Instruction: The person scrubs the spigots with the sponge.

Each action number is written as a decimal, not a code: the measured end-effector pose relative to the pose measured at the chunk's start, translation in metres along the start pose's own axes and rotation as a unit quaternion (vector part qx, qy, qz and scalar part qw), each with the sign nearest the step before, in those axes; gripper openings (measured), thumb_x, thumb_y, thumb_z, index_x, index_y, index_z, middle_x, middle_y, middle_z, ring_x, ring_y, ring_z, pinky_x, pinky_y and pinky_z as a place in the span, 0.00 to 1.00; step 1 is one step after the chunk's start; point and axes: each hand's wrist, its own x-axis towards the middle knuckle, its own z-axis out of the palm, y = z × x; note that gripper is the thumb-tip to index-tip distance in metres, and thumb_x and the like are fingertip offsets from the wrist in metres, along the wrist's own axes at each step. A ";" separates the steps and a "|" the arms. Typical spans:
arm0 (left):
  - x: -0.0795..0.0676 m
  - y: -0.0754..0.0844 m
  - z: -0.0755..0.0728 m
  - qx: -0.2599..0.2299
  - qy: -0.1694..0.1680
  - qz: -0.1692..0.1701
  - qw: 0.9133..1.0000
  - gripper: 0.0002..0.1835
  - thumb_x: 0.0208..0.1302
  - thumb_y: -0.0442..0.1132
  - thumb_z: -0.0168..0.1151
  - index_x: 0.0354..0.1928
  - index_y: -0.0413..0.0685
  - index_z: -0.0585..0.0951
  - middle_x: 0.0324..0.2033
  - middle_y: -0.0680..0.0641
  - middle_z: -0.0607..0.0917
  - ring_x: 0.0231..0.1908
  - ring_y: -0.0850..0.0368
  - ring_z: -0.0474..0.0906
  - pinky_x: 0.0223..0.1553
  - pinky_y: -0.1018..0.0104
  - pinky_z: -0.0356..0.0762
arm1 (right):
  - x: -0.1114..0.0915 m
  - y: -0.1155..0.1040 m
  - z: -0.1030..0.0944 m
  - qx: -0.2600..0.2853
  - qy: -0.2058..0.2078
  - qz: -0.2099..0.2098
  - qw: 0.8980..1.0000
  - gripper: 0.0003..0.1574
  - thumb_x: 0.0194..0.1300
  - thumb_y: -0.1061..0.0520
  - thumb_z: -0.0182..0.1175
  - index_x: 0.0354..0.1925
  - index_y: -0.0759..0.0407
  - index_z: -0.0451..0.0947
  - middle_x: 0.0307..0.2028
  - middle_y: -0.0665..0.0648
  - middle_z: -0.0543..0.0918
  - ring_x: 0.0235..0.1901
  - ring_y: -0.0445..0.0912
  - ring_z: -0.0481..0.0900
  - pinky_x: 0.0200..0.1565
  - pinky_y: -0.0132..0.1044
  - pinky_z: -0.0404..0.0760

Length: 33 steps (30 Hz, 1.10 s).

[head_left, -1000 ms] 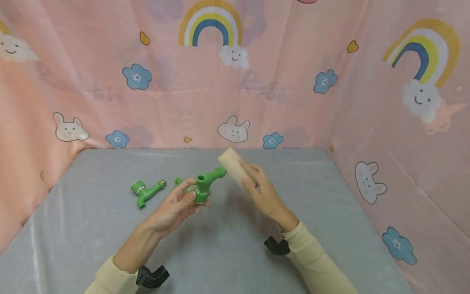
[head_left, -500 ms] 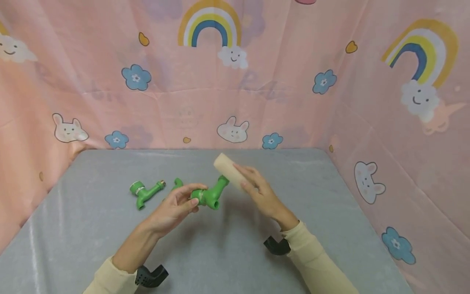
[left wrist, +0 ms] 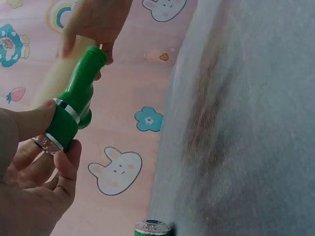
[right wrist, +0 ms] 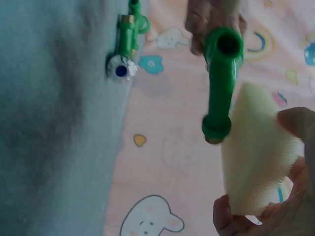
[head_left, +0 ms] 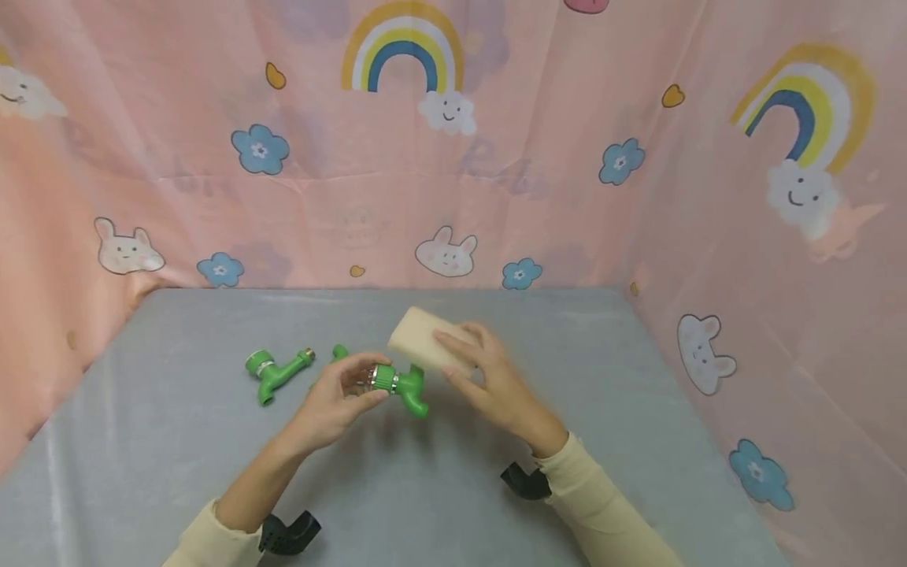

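In the head view, my left hand (head_left: 338, 405) grips a green faucet (head_left: 413, 391) by its round knob end, thumb on the near side. Its spout points down toward the front. My right hand (head_left: 496, 386) holds a cream sponge (head_left: 425, 339) between thumb and fingers, with the sponge against the faucet's inlet pipe. The right wrist view shows the sponge (right wrist: 258, 147) alongside the pipe of the green faucet (right wrist: 221, 88). In the left wrist view, thumb and fingers pinch the knob of the faucet (left wrist: 66, 120), and the sponge (left wrist: 61, 73) is blurred behind it.
A second green faucet (head_left: 276, 376) lies on the grey table (head_left: 177, 472) left of my left hand. Another green faucet (head_left: 340, 352) lies behind that hand, mostly hidden. A pink patterned curtain (head_left: 319, 205) stands at the table's back and right side.
My left hand has turned the faucet so its spout swings from facing up to pointing down. My right hand has brought the sponge left and lower, tilting it flatter over the pipe.
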 end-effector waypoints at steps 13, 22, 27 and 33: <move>0.000 0.003 0.006 0.162 0.026 0.072 0.984 0.24 0.60 0.27 0.70 0.58 0.48 0.83 0.56 0.47 0.84 0.46 0.56 0.76 0.42 0.67 0.77 | 0.005 0.019 0.005 -0.135 0.094 0.031 0.986 0.29 0.65 0.57 0.68 0.64 0.54 0.79 0.62 0.70 0.73 0.58 0.66 0.71 0.53 0.61 0.78; -0.005 0.006 0.010 0.212 0.034 0.118 0.969 0.25 0.56 0.24 0.71 0.55 0.51 0.85 0.57 0.48 0.84 0.51 0.50 0.75 0.46 0.59 0.79 | -0.002 -0.001 0.018 -0.090 0.004 0.008 0.996 0.30 0.68 0.53 0.65 0.68 0.50 0.75 0.66 0.72 0.70 0.65 0.66 0.68 0.57 0.63 0.77; -0.004 0.004 0.011 0.231 0.025 0.136 0.963 0.24 0.55 0.23 0.71 0.53 0.50 0.85 0.55 0.45 0.85 0.57 0.42 0.76 0.54 0.43 0.79 | -0.001 0.010 0.014 -0.091 0.021 0.052 0.994 0.29 0.69 0.55 0.63 0.67 0.52 0.76 0.65 0.72 0.71 0.62 0.67 0.70 0.56 0.64 0.77; -0.004 0.003 0.009 0.250 0.030 0.148 0.956 0.25 0.53 0.24 0.72 0.54 0.50 0.84 0.54 0.46 0.86 0.52 0.47 0.80 0.50 0.52 0.82 | 0.000 0.012 0.004 -0.060 0.054 0.073 0.994 0.30 0.70 0.54 0.63 0.69 0.50 0.74 0.67 0.70 0.67 0.62 0.66 0.67 0.54 0.63 0.76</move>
